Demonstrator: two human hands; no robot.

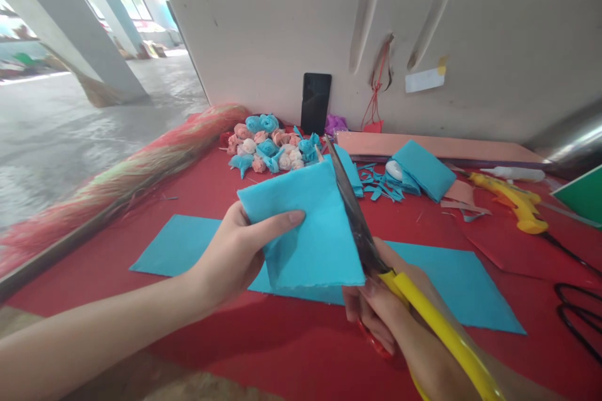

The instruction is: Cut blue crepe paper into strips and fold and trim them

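My left hand (237,254) pinches a squarish stack or fold of blue crepe paper (313,235), thumb on top and fingers beneath. My right hand (392,307) grips a pair of scissors (352,207) with yellow handles. The blades point up and away, lying along the right edge of the held paper; whether they are parted there is hard to see. Below both hands a long blue paper strip (451,279) lies across the red tabletop (202,351), partly covered by the hands and the held paper.
Blue, pink and white paper roses (268,147) are heaped behind the hands. A dark phone (316,103) leans on the wall. Blue scraps (383,185) and a folded blue pile (426,169) lie right of it. A yellow glue gun (512,200) with black cord rests far right.
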